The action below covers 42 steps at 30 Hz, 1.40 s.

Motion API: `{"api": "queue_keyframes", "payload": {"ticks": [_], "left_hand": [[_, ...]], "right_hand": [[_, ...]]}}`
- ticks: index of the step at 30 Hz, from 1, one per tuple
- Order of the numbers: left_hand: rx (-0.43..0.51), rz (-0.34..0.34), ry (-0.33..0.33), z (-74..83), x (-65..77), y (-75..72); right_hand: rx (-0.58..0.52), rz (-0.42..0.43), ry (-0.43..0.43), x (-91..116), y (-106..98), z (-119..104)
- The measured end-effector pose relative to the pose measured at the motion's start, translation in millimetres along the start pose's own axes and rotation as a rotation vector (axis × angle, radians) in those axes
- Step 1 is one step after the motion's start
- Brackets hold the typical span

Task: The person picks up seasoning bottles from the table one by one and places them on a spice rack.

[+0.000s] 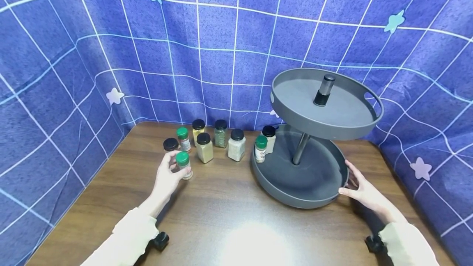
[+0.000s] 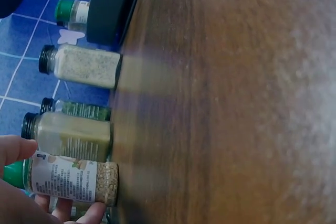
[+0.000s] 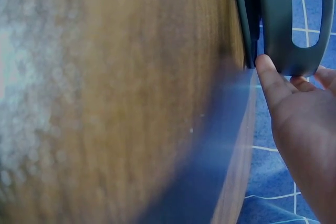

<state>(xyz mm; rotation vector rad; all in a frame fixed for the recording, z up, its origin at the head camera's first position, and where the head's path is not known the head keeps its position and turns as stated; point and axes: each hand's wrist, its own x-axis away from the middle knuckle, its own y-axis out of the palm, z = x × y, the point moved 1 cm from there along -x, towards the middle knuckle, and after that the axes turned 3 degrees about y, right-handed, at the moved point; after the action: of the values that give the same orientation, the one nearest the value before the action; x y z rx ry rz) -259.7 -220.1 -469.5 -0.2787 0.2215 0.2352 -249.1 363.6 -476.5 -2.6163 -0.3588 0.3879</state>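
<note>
My left hand (image 1: 168, 177) grips a green-capped spice jar (image 1: 183, 164) by its sides, thumb on one side and fingers on the other. In the left wrist view the jar's white printed label (image 2: 65, 177) faces the camera, with tan granules showing near its base. My right hand (image 1: 363, 192) touches the outer wall of the lower tier of a grey two-tier turntable rack (image 1: 292, 200), thumb and fingers spread along it. In the right wrist view the thumb (image 3: 266, 69) lies against that wall, beside the handle cutout. Inside the lower tier stand another green-capped jar (image 1: 260, 151) and a black-capped jar (image 1: 269, 136).
Black-capped square jars, one pale (image 1: 236, 147), one tan (image 1: 205, 150), one green (image 1: 220, 134) and one yellow (image 1: 198, 130), stand left of the rack. A green-capped jar (image 1: 183, 141) and a black-capped jar (image 1: 171, 144) stand farther left. A blue curtain (image 1: 221, 52) hangs behind the table.
</note>
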Motion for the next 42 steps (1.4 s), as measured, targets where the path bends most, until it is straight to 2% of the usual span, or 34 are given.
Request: {"api": "queue_keyframes", "payload": {"ticks": [6,17,29,34,42], "left_hand": [[-0.027,0.015,0.039,1.5,-0.5,1.5],[-0.064,0.010,0.064,3.0,-1.7,1.2],[-0.074,-0.079,0.049,10.9,-2.4,2.7],[-0.088,-0.090,0.044,15.3,-4.3,4.3],[-0.095,-0.112,0.104,25.5,-9.9,6.5]], "right_hand": [[0.005,0.001,-0.010,0,0,0],[-0.007,0.006,-0.019,1,0,0],[0.019,0.004,0.005,2,0,-1],[0.019,-0.001,0.002,2,0,1],[0.033,0.003,0.009,2,-1,2]]}}
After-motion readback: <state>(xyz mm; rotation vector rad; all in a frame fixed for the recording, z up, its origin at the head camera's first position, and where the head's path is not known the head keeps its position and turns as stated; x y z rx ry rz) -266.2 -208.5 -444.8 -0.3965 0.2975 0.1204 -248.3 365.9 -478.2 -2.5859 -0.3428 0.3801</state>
